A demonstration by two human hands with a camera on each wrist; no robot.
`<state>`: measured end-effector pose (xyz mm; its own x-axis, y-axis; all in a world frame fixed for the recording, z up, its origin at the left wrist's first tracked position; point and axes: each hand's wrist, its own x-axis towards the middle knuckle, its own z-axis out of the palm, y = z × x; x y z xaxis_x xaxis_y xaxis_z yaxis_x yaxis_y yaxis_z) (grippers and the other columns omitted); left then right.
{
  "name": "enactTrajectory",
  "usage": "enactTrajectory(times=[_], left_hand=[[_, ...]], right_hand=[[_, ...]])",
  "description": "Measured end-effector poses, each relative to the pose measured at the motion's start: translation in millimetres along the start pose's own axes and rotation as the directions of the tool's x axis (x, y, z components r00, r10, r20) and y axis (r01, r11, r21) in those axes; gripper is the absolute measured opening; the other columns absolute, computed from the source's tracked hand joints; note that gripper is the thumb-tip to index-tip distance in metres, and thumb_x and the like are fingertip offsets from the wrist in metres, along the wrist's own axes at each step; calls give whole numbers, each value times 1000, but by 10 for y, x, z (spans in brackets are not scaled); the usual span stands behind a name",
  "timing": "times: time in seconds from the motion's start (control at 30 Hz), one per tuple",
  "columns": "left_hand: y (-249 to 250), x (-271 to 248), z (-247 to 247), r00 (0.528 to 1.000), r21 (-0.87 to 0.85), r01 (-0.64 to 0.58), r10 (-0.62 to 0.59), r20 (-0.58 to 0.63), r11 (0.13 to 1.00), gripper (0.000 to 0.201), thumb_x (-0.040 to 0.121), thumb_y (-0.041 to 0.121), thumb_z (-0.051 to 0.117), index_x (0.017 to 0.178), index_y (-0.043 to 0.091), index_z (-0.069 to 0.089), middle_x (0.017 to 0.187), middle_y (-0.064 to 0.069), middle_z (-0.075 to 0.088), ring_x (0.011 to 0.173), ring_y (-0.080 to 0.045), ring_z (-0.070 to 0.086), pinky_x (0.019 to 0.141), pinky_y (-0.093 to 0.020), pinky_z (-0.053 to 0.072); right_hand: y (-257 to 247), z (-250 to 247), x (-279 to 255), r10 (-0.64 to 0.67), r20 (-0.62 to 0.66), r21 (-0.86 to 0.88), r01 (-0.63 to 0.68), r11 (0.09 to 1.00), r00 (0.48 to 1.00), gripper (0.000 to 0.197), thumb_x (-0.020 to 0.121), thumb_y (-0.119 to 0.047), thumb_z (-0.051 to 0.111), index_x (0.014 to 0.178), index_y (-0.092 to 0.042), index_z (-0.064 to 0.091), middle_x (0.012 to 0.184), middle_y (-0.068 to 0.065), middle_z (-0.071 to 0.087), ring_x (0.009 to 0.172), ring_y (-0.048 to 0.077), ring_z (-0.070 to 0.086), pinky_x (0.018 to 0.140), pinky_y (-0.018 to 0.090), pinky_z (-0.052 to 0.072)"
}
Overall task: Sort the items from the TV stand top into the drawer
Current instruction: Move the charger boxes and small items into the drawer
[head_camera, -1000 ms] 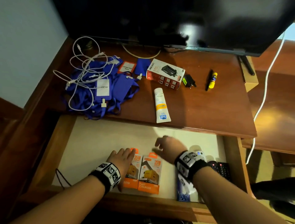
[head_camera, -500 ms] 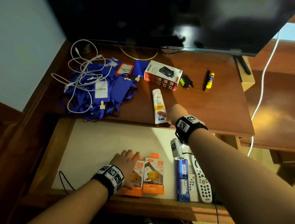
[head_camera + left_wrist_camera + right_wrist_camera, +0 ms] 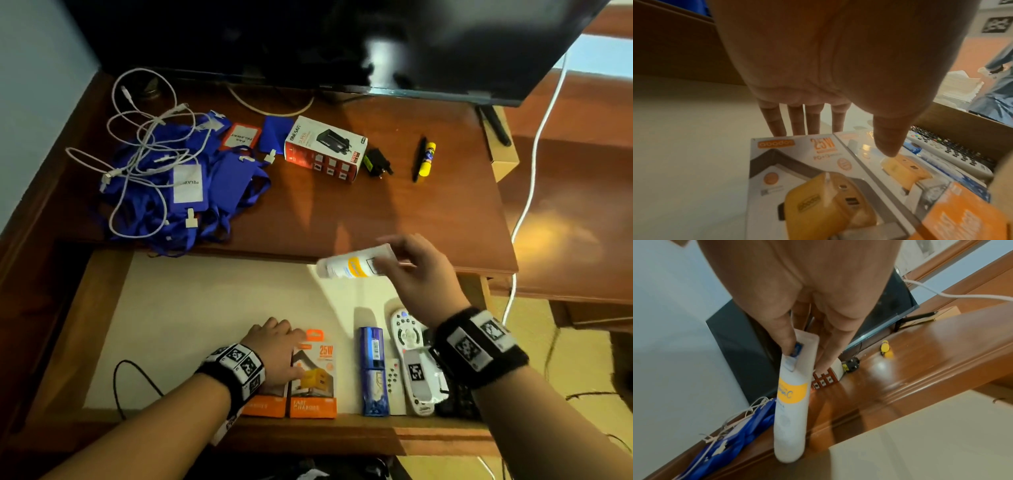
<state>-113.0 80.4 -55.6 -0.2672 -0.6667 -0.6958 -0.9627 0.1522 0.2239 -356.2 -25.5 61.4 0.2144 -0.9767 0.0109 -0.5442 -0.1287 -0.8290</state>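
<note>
My right hand (image 3: 407, 263) pinches the flat end of a white tube with a yellow band (image 3: 346, 266) (image 3: 792, 395) and holds it in the air over the back edge of the open drawer (image 3: 212, 308). My left hand (image 3: 274, 353) (image 3: 818, 113) lies flat with straight fingers on the left of two orange charger boxes (image 3: 313, 380) (image 3: 818, 186) at the drawer's front. Still on the stand top (image 3: 376, 212) are a white and red charger box (image 3: 325, 147), a black plug (image 3: 376, 164), a pen and yellow glue stick (image 3: 424, 161), and blue lanyards with white cables (image 3: 164, 178).
In the drawer, right of the orange boxes, lie a blue pack (image 3: 373, 370), a small white remote (image 3: 394, 383), a grey remote (image 3: 411, 359) and a dark remote (image 3: 459, 401). The TV (image 3: 308, 41) stands at the back. A white cable (image 3: 534, 164) hangs at the right.
My right hand reached up to the stand top, took the white tube by its end and has carried it back over the drawer. The left hand stayed on the orange box.
</note>
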Motion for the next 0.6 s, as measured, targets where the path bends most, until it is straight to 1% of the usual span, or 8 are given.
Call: enactTrajectory(times=[0.07,0.1,0.17,0.23,0.3,0.4,0.5,0.6], left_hand=[[-40,-37,0,1000,-40,22,-23,-13,999,73,91,67,50,154,39,28,150,2,41,137,-24,37,110,-49,37],[-64,-55,8,1000,-56,26,-27,-12,998,73,90,68,50,154,40,28,150,3,41,137,-23,37,110,-49,38],[-95,-96,29,1000,-71,24,-24,-6,997,74,91,66,53,156,41,28,151,5,42,137,-22,37,110,-48,39],[-109,-120,35,1000,-92,21,-23,-18,995,73,92,62,56,156,41,29,150,7,42,136,-20,38,110,-45,40],[-126,-136,22,997,-141,41,-50,-60,989,72,91,58,60,155,42,31,149,9,43,136,-18,38,111,-43,40],[-201,-181,22,974,-115,131,-149,-171,985,73,87,54,67,151,44,33,143,7,44,133,-20,41,108,-46,41],[-308,-212,106,962,-113,227,-241,-127,967,77,79,59,74,144,46,34,132,3,47,121,-23,51,101,-44,47],[-326,-210,148,962,-204,254,-270,-49,945,73,76,54,80,138,44,42,121,5,45,104,-17,60,93,-37,55]], right_hand=[[0,-107,-142,6,29,104,-9,995,1000,21,91,-9,76,109,-19,71,100,-2,72,91,14,70,80,22,56],[31,-115,-188,11,56,100,-16,995,998,20,91,-9,76,107,-21,72,99,-2,73,91,14,69,78,23,56],[144,-42,-250,51,149,-13,-50,999,988,26,91,-13,77,100,-36,71,94,-9,72,85,6,67,75,22,54],[267,105,-283,168,284,-130,-136,982,944,29,92,-20,76,97,-47,67,93,-14,71,82,0,65,75,21,49],[372,270,-316,282,436,-264,-178,948,854,16,97,-27,70,106,-40,71,100,-13,72,89,3,65,80,23,48],[516,492,-368,367,570,-414,-129,901,735,23,101,-31,64,122,-28,72,112,-9,71,104,11,65,92,25,52],[625,629,-341,409,620,-462,-111,880,669,28,99,-27,65,127,-26,72,125,-4,71,114,13,65,95,22,49],[772,738,-317,452,612,-507,-117,854,649,31,99,-22,65,130,-24,70,134,-2,68,121,16,63,101,23,48]])
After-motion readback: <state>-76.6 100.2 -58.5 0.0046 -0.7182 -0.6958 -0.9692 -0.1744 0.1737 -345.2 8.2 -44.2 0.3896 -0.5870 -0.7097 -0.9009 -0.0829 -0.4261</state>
